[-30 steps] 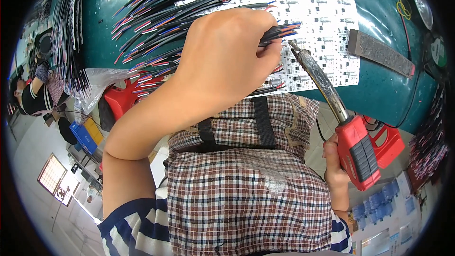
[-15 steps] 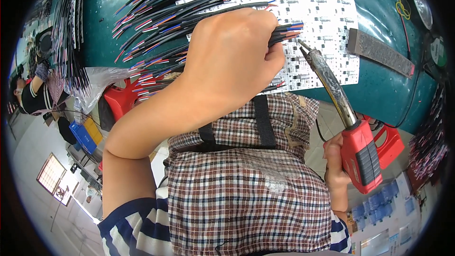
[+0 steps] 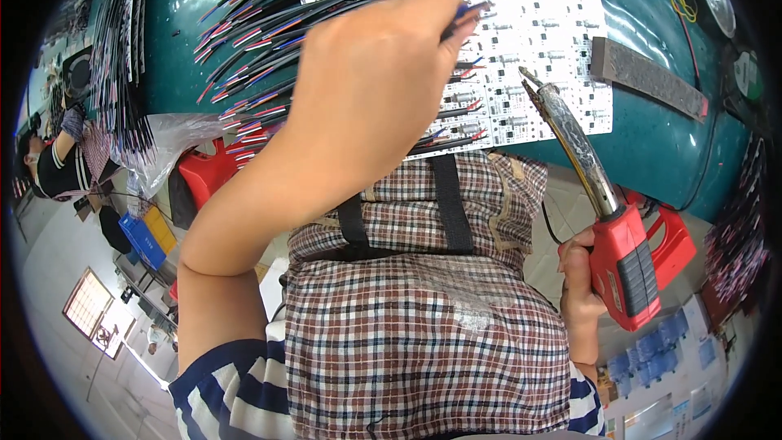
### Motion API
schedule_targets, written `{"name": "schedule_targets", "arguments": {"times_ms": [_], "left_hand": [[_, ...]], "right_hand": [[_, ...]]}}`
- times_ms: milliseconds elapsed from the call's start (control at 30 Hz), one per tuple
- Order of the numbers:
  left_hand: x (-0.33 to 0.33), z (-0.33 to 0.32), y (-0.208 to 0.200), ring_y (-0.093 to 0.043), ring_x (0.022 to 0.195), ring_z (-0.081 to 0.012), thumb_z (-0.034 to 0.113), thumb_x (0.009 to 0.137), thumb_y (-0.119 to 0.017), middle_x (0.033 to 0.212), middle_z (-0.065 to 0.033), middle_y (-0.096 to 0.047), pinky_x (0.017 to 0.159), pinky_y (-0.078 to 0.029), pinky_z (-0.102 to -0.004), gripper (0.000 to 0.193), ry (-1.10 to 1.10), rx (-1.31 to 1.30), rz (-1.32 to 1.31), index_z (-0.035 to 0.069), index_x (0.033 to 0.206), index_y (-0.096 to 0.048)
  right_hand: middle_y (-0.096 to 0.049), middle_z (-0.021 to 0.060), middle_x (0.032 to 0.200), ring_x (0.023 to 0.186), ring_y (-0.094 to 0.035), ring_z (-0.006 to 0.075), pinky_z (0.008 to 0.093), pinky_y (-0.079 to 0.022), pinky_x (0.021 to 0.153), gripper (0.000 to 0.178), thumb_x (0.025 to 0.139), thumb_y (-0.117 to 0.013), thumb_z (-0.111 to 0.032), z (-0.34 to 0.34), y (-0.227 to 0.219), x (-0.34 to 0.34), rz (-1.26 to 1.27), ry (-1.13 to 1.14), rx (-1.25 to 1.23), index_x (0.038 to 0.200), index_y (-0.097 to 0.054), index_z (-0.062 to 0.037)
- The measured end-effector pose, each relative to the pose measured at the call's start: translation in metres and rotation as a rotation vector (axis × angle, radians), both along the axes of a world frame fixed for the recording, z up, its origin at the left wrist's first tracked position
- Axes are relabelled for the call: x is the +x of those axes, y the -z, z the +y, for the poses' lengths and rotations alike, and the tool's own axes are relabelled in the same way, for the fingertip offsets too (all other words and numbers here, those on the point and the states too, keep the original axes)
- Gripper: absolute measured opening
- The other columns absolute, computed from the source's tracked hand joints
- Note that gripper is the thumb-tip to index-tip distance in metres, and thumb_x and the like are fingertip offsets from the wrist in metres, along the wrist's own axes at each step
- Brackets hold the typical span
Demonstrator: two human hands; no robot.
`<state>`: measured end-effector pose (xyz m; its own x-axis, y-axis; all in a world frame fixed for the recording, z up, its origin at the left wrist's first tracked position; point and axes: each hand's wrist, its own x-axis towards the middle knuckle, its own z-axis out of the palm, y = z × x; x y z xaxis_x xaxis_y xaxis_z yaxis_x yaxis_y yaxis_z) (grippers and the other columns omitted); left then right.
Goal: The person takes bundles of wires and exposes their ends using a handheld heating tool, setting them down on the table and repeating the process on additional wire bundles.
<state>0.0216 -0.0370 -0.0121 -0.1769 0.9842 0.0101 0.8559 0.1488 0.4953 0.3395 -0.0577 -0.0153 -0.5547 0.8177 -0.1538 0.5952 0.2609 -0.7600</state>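
My left hand (image 3: pixel 371 85) is closed on a small bunch of black cables with stripped coloured ends (image 3: pixel 471 18), over the far middle of a white panel of small circuit boards (image 3: pixel 538 41). Most of the cables in its grasp are hidden by the hand. More black cables (image 3: pixel 252 53) lie in rows across the panel's left side, several ending in red and blue wires on the boards. On the right, my right hand (image 3: pixel 580 281) is wrapped round the red and black handle of a soldering gun (image 3: pixel 626 269). Its tip (image 3: pixel 525 75) points up over the panel, apart from the cables.
A grey bar-shaped block (image 3: pixel 648 80) lies across the panel's right edge on the green tabletop (image 3: pixel 643 143). Thin yellow wire loops (image 3: pixel 684 2) are at the far right. Bundled cables (image 3: pixel 122 57) hang at the left, beside a plastic bag (image 3: pixel 175 143). Another person (image 3: pixel 61 163) sits further left.
My left hand has moved away from me and slightly left, taking the cable ends away from the soldering tip. The panel has shifted slightly. My right hand and the soldering gun have hardly moved.
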Motion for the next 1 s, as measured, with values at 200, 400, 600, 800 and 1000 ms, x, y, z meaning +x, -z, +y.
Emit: {"name": "schedule_targets", "arguments": {"times_ms": [200,400,600,800,1000], "left_hand": [[0.001,-0.011,-0.012,-0.062,0.064,-0.0161,0.008,0.091,-0.068,0.077,-0.0097,-0.069,0.057,-0.045,-0.0255,0.015,0.103,0.244,-0.079,0.005,0.106,-0.068],[0.021,-0.022,0.010,-0.056,0.049,-0.0159,0.018,0.084,-0.076,0.061,-0.0033,-0.061,0.048,-0.041,-0.0286,0.016,-0.030,0.034,-0.173,0.007,0.084,-0.064],[0.020,-0.019,0.018,-0.055,0.048,-0.0184,0.018,0.082,-0.076,0.060,-0.0051,-0.059,0.047,-0.041,-0.0302,0.016,-0.020,0.037,-0.119,0.006,0.083,-0.065],[0.020,-0.020,0.022,-0.056,0.048,-0.0190,0.018,0.082,-0.075,0.059,-0.0049,-0.059,0.047,-0.042,-0.0309,0.015,-0.017,0.070,-0.102,0.006,0.082,-0.065],[0.022,-0.018,0.023,-0.056,0.048,-0.0196,0.014,0.082,-0.074,0.059,-0.0047,-0.058,0.048,-0.043,-0.0316,0.014,0.001,0.108,-0.089,0.006,0.079,-0.063]], "right_hand": [[-0.068,0.0148,0.094,0.083,-0.067,0.0326,0.0412,-0.053,0.077,0.024,0.081,-0.077,-0.016,-0.018,0.000,0.011,-0.074,0.257,-0.177,0.101,-0.070,-0.0042],[-0.069,0.0167,0.096,0.084,-0.069,0.0354,0.0399,-0.055,0.077,0.028,0.077,-0.077,-0.010,-0.017,0.007,0.006,-0.023,0.147,-0.110,0.103,-0.069,-0.0018],[-0.069,0.0171,0.094,0.083,-0.069,0.0345,0.0395,-0.055,0.075,0.031,0.073,-0.078,-0.006,-0.010,0.011,-0.004,0.038,0.166,-0.181,0.102,-0.069,-0.0001],[-0.070,0.0157,0.092,0.079,-0.070,0.0323,0.0380,-0.055,0.072,0.029,0.073,-0.077,-0.004,-0.009,0.016,-0.010,0.055,0.151,-0.158,0.101,-0.069,0.0005],[-0.070,0.0150,0.091,0.078,-0.069,0.0311,0.0366,-0.054,0.070,0.028,0.075,-0.077,-0.005,-0.006,0.014,-0.011,0.084,0.164,-0.177,0.101,-0.069,0.0003]]}}
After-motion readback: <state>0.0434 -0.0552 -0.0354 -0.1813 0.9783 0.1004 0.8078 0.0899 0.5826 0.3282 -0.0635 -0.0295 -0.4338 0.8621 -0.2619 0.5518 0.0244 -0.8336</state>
